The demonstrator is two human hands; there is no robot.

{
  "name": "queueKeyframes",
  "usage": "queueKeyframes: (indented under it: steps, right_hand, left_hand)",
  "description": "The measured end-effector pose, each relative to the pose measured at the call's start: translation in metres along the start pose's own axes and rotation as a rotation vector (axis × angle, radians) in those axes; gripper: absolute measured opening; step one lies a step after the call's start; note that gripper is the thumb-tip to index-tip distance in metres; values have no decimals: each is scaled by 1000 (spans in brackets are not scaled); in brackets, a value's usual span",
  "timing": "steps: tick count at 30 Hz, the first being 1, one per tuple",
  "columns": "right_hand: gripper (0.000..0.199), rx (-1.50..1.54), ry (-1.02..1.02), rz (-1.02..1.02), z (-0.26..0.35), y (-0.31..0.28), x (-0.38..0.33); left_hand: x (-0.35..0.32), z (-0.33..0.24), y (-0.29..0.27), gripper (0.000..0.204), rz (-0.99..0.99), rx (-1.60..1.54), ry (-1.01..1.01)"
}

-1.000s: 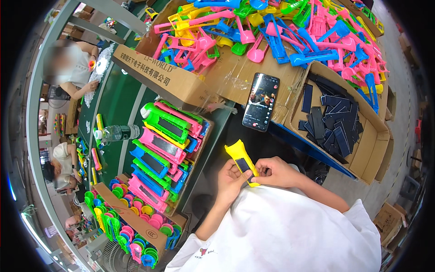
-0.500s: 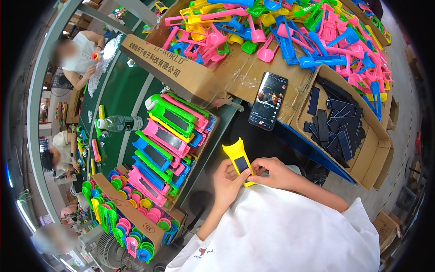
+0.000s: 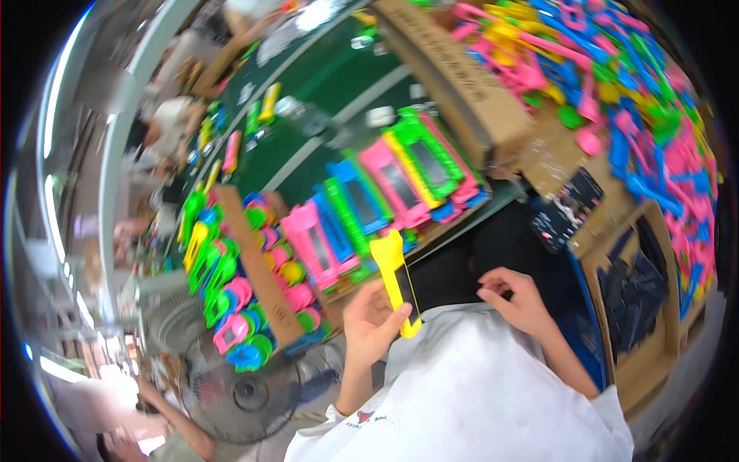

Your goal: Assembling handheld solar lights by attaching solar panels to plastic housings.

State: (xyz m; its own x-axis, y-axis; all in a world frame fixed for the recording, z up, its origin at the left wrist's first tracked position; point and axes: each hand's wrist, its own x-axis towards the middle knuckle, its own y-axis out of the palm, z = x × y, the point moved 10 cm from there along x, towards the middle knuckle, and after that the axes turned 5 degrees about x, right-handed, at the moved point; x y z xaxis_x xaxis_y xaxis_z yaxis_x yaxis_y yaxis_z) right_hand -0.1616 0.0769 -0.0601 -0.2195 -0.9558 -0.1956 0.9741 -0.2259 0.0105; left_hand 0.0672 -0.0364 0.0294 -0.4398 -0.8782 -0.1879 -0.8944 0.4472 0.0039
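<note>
My left hand [image 3: 368, 322] grips a yellow plastic part [image 3: 393, 266] by its lower end, thumb pressed on the front. The part is long, with a flared, notched top and a dark rectangular panel [image 3: 405, 286] set in its face. It stands tilted above my lap. To the right, clear of the part, my right hand [image 3: 517, 299] hangs with loosely curled fingers, a gap between thumb and fingertips. Nothing shows in it. Beyond my left hand, a box holds rows of pink, blue and green parts [image 3: 352, 197] with similar dark panels.
Right of me, a cardboard tray [image 3: 643, 381] contains dark strips [image 3: 637, 296]. A phone [image 3: 567, 209] lies near a heap of colourful plastic pieces [image 3: 647, 100]. At left are a box of coloured parts [image 3: 265, 266], a fan [image 3: 248, 389] and a plastic bottle [image 3: 312, 122]. Other people sit farther off.
My right hand has let go of the yellow part and moved right, away from it. My left hand still holds it. The whole view has turned and is blurred.
</note>
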Motion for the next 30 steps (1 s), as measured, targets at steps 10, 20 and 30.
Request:
queueKeyframes:
  steps: [10,20,30]
  right_hand:
    - [19,-157,29,76,4,11,10]
    - [21,-183,41,-33,5,-15,-11]
    - [24,-151,15,-6,7,-21,-17]
  left_hand:
    - [45,-65,-121,52,-621,666,232]
    - [106,-34,-84,44,-374,781,117]
    - [119,-31,-71,51,-342,858,112]
